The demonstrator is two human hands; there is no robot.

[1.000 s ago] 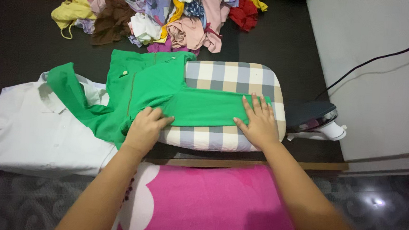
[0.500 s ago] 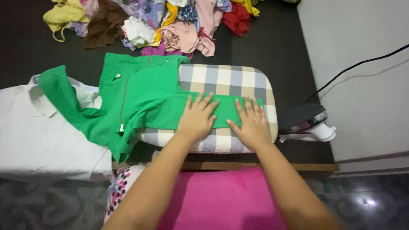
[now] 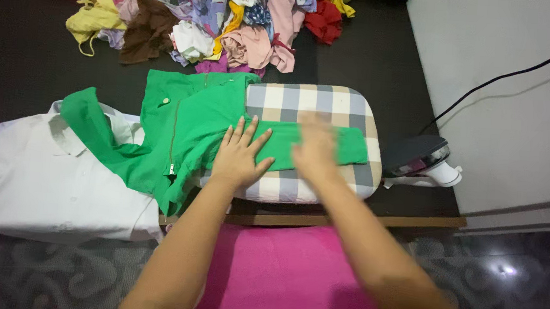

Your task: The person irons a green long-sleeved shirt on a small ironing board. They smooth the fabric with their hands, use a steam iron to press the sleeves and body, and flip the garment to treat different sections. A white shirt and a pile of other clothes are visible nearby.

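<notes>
here the green garment (image 3: 191, 114) lies with its sleeve along the checked board (image 3: 319, 100), both hands (image 3: 240, 155) flat, fingers spread, gripping nothing.

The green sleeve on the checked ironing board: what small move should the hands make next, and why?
Probably sweep the right hand along the green sleeve toward its cuff end, while the left hand presses flat near the shoulder. The sleeve lies along the checked ironing board, the right hand is blurred above its middle, and the iron rests at the board's right end.
</notes>
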